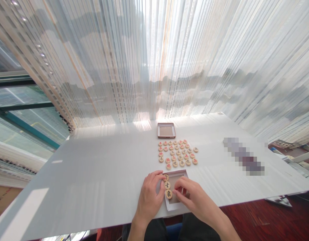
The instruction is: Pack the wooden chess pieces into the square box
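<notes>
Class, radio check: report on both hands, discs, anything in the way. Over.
Left hand at left edge of near box. Right hand over it. Three discs lined along its left side. Hands partly hide box.

Pixelated obj. (244,157), ID unclear

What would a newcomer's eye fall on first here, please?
Most likely the bright striped curtain filling most of the upper half, behind the white table. Next come the loose rows of round, red- and black-marked pieces mid-table, then the left hand and right hand at the near box.
</notes>
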